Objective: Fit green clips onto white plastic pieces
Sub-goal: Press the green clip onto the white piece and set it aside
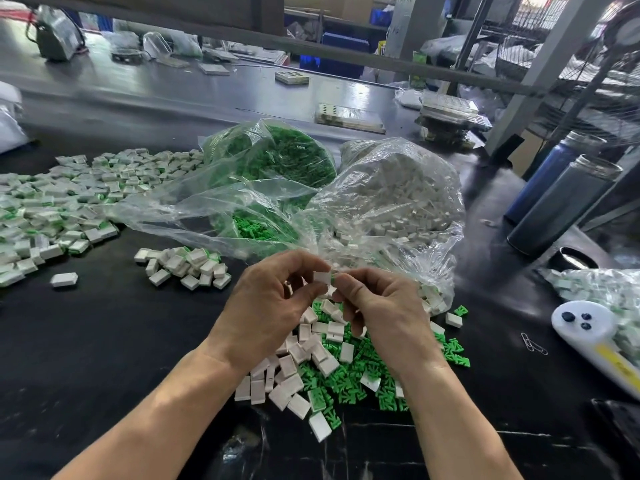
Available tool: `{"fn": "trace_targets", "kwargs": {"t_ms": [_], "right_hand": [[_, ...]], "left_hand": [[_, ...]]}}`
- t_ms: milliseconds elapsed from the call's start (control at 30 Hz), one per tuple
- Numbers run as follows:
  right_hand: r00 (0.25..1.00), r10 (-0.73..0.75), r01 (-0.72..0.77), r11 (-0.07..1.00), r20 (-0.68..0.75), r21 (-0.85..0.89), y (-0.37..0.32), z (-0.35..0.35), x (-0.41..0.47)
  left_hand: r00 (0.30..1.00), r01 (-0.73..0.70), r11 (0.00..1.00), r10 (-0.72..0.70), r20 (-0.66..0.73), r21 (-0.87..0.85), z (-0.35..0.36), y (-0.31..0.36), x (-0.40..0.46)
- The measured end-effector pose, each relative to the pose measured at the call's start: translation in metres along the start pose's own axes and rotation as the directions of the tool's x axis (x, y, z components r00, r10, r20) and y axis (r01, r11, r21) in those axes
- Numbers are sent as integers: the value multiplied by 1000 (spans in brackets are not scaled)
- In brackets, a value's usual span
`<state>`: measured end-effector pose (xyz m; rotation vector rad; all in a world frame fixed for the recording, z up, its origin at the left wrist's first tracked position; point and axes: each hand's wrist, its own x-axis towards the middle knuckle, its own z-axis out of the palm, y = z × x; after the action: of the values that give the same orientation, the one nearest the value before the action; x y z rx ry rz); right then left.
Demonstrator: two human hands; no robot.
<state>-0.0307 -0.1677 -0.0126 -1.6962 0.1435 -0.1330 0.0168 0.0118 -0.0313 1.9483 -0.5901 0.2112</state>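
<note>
Workshop bench, dark matte surface [104, 341] under clutter: two clear crinkled bags behind the hands, bag of green clips [273, 161] on the left, bag of white pieces [398, 188] on the right. Loose pile of white pieces and green clips [332, 368] spilled just below the wrists; finished pieces [52, 202] heaped at far left. Left hand [273, 306] pinching one white piece [322, 279] between thumb and curled fingers; right hand [377, 306] curled against its right edge, probably pinching a green clip, mostly hidden behind the fingertips. To do well: hold the white piece square and steady, line the clip's prongs up with the opening, press straight in with the thumb, avoid twisting. White pieces small, blocky, smooth moulded plastic, hollow on one side; clips bright green, flat, with branching ribs
</note>
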Motion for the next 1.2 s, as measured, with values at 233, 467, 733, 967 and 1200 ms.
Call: {"fn": "trace_targets", "kwargs": {"t_ms": [233,467,733,967,1200], "right_hand": [[998,30,-29,999,56,-15,2,-2,2],[995,30,-22,997,98,-74,1,-5,1],[986,67,-50,992,152,-112,-2,-9,0],[995,83,-83,996,57,11,-2,2,-2],[994,111,-110,988,-4,105,-2,5,-3]], "left_hand": [[999,-46,998,46,6,32,1,0,1],[999,-19,998,21,27,-59,0,-1,1],[993,-56,997,61,104,-52,-6,0,4],[997,-66,994,69,41,-84,-6,0,5],[999,-37,991,33,-35,-127,3,5,3]]}}
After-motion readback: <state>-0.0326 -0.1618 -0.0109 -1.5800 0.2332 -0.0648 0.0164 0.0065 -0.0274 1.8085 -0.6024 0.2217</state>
